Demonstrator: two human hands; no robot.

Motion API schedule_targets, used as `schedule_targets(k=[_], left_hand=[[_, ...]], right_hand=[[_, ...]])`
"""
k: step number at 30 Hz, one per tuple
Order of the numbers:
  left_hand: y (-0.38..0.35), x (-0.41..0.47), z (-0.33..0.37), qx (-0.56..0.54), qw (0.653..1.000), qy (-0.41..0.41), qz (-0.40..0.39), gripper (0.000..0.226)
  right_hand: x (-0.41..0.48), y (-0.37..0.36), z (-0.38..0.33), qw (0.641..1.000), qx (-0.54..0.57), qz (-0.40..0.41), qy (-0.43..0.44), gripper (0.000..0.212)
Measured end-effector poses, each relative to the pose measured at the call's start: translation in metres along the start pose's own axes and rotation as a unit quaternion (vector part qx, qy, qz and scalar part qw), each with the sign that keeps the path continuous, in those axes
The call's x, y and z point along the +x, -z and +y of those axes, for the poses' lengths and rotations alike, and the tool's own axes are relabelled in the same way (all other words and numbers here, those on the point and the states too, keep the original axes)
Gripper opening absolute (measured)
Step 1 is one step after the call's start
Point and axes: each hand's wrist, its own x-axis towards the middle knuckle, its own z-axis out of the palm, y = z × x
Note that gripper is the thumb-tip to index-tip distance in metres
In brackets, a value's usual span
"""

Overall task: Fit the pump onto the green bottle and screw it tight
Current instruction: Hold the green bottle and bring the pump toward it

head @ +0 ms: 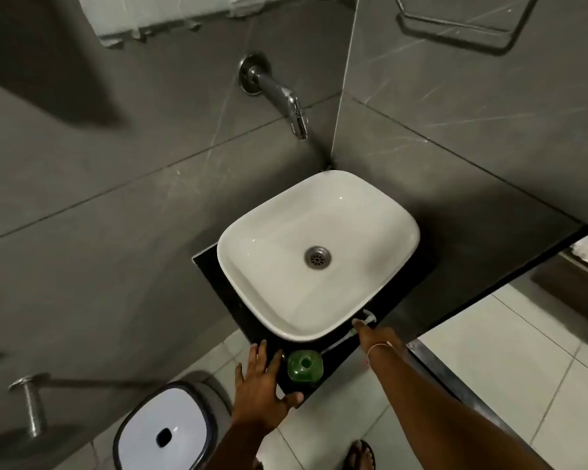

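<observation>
— How are we holding our hands?

— We're spreading our left hand (262, 385) flat, fingers open, over the near-left corner of the black countertop (340, 359), just beside the green bottle (304, 365). Our right hand (374, 334) is reaching to the white pump (367, 318) at the near-right edge; whether its fingers are gripping it, we cannot tell.

— And the bottle?

— It's standing upright, translucent plastic, mouth uncapped, at the near edge in front of the glossy rounded-square washbasin (252, 300).
</observation>
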Motion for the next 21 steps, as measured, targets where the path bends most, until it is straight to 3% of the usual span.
schedule_targets(k=[4,7,14,21], left_hand=[[0.001,0.004,0.007,-0.031,0.999,0.003,0.019,0.094],[-0.002,0.006,0.009,-0.058,0.998,0.006,0.032,0.089],[-0.006,0.015,0.004,-0.062,0.996,-0.005,0.062,0.069],[-0.010,0.017,0.000,-0.036,0.995,-0.021,0.090,0.069]], right_hand=[[0.015,-0.006,-0.001,0.982,0.175,-0.058,-0.029,0.054],[0.030,-0.013,-0.001,0.972,0.215,-0.090,-0.036,0.050],[0.005,-0.005,0.010,0.975,0.220,0.004,-0.037,0.058],[-0.103,0.024,0.042,0.903,0.378,0.106,0.176,0.030]])
